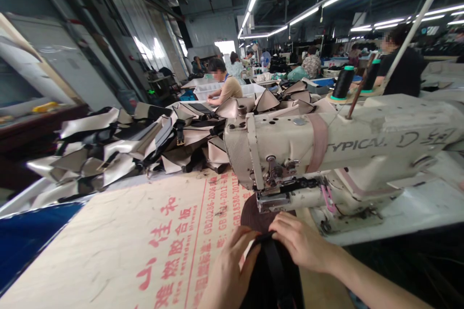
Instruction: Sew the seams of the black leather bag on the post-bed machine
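Note:
A black bag piece (270,270) with a strap (276,265) along it lies low in the view, between my two hands. My left hand (235,256) is closed on its left edge, thumb toward me. My right hand (299,241) grips the upper right edge, fingers bent over it. Just beyond my fingertips, a dark brown panel (252,215) reaches under the head of the sewing machine (279,149). Whether the panel and the black piece are joined cannot be seen. The needle area is too small to make out.
A plywood board (145,231) with red print spreads to the left. Behind it are heaped beige and black bag pieces (123,145). Black thread cones (342,84) stand behind the machine. A blue sheet (32,236) lies at the left edge. Other people (228,87) work farther back.

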Available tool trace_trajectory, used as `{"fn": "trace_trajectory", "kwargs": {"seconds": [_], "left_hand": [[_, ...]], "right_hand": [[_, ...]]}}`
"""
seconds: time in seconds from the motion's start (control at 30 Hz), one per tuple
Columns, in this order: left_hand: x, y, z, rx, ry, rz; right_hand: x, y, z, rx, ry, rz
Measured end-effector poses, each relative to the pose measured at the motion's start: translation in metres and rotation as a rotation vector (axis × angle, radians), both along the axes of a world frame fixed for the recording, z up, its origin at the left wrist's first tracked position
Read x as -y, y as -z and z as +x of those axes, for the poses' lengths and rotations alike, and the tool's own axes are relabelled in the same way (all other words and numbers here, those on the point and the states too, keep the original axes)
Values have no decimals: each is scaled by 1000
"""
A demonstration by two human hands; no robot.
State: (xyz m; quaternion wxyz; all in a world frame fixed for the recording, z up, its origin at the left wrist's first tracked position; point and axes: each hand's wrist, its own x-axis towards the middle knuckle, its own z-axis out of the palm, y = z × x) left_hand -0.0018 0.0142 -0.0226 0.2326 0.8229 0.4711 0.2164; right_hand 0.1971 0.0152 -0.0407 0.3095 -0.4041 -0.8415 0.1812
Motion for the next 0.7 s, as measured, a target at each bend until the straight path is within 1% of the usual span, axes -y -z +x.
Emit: {"fn": "trace_trajectory", "kwargs": {"seconds": [0.1,0.17,0.2,0.27,0.33,0.4,0.43,0.5,0.6,0.67,0.7], "left_hand": [[0,12,-8,31,-1,-114],[-5,9,-11,15,60,-214],[-10,3,-12,-21,113,-271],[-22,-15,-14,-107,226,-370],[-33,-34,-19,-141,315,-449],[-39,-48,-25,-106,351,-490],[-39,-51,-28,-83,356,-507],[-36,-49,-32,-36,344,-545],[-30,-34,-40,67,223,-613],[-34,-26,-44,132,125,-641],[-41,-26,-46,149,91,-637]], "right_hand": [[-1,1,0,-11,-14,21],[-3,-1,-1,12,-60,44],[-5,-2,-1,27,-88,55],[-8,-4,-3,27,-128,55],[-11,-4,-4,-12,-116,36],[-11,-4,-5,-59,-81,11],[-11,-3,-6,-76,-68,1],[-8,-3,-7,-103,-55,-17],[-5,-6,-11,-155,-37,-53],[-4,-9,-19,-207,-4,-83],[-5,-9,-25,-243,28,-101]]}}
